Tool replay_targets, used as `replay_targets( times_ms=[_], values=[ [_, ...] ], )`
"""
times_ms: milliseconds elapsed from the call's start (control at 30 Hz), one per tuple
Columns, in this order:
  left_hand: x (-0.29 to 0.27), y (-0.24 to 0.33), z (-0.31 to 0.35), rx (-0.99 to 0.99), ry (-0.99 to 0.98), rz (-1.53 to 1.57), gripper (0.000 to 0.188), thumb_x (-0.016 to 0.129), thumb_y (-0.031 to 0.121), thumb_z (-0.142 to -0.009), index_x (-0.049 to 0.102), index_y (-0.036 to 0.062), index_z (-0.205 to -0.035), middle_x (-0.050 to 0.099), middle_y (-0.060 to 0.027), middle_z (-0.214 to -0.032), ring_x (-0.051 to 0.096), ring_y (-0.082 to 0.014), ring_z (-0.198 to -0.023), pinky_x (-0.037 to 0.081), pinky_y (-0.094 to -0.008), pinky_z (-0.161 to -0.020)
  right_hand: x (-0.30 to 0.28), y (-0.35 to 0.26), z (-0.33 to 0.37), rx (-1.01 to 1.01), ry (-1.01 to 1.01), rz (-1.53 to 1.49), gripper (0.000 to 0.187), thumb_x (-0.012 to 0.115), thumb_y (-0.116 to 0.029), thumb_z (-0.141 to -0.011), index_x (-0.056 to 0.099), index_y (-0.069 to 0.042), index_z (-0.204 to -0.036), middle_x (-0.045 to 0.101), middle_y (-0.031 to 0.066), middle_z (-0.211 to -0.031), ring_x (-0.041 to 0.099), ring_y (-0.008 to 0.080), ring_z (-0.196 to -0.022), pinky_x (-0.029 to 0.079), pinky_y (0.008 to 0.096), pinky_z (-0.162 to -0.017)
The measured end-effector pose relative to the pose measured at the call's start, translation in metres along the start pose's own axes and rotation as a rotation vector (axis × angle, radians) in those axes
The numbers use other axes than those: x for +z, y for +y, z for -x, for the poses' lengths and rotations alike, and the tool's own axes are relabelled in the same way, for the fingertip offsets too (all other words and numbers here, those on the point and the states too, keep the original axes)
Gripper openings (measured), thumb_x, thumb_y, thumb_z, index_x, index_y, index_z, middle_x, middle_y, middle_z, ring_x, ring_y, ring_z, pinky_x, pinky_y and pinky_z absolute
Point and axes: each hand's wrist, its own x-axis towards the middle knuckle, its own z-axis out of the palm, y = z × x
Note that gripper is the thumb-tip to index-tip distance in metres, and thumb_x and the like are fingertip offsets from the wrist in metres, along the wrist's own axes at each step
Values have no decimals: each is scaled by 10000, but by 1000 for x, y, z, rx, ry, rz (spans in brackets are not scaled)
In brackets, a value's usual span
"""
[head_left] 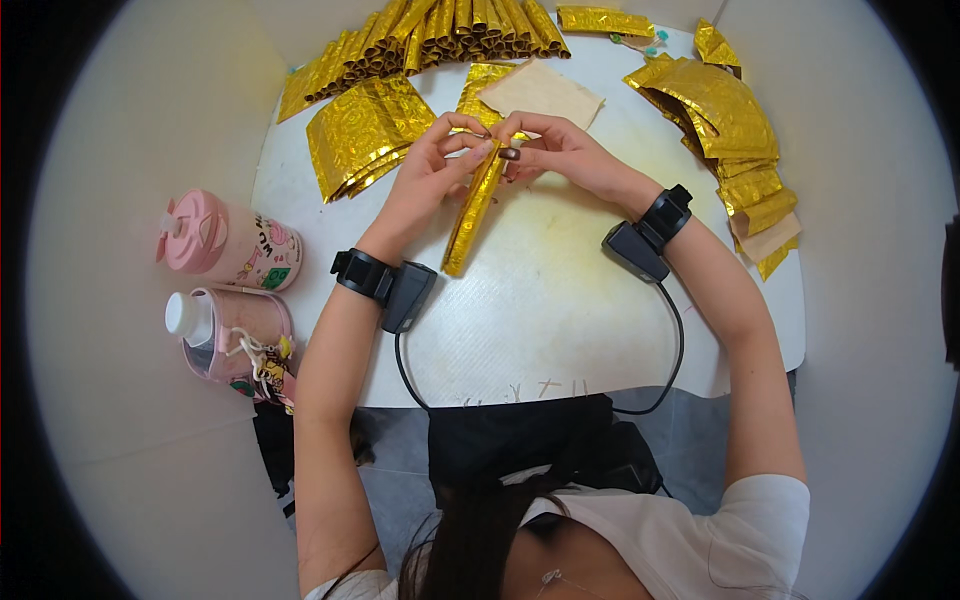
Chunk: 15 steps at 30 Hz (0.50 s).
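Observation:
A gold foil paper roll (468, 226) slants toward me over the white table, its far end between my two hands. My left hand (432, 172) is closed on that end, thumb and fingertips pinching it from the left. From the right, my right hand (565, 158) also pinches the far end, its dark-nailed thumb against the foil. The fingertips partly hide this end. Just beyond my hands lie a gold foil sheet (484, 82) and a plain tan paper sheet (545, 95). To the left of my left hand rests a stack of flat gold foil sheets (362, 130).
Many finished-looking gold rolls (430, 35) are piled along the far edge. More gold foil sheets (715, 105) spread down the table's right side. At the left stand a pink lidded tumbler (235, 240) and a pink cup holder (255, 315) with a white-capped bottle. Cables hang from both wrist straps.

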Motion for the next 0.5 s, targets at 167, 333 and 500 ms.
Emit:
replay_targets(
  times_ms=[167,333,500],
  values=[
    [-2,-1,-2,-109,48,97,209,569,165,-926,537,91,-1118,660,19,-960,584,2,-792,380,-126,-545,1,-3,0,-102,106,97,159,602,-125,-863,607,-57,-1006,484,19,-1235,592,98,-942,502,249,-807],
    [-4,-5,-4,-75,55,98,206,564,154,-929,560,76,-1119,674,-5,-945,577,2,-752,365,-120,-547,1,-1,-2,-128,111,64,127,627,-113,-863,662,-27,-950,482,22,-1193,589,92,-887,497,240,-765],
    [-3,-6,-6,-85,58,74,203,560,153,-932,568,62,-1113,679,-22,-927,595,-19,-733,405,-130,-582,-1,0,-1,-136,98,65,128,626,-117,-862,663,-29,-946,488,17,-1173,585,85,-879,498,238,-762]
  ],
)
